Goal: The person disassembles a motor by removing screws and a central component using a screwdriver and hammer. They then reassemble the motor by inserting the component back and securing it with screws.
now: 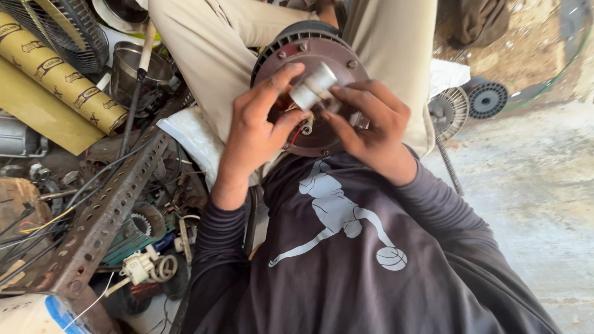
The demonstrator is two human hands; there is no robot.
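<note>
Between the fingertips of both hands sat a small silver cylinder [314,85], pinched by the left hand [255,133] from one side and the right hand [370,127] from the other, fingers closed on it. Just beneath the fingers lay the round brown motor housing [322,55], resting on the person's lap and partly hidden by the hands. Left of the left fingers ran a rusty perforated angle bar [102,216] among tangled wires, with a metal cup [127,68] and yellow paper rolls [55,77] beyond. Past the right fingers lay a white fan wheel [450,108].
</note>
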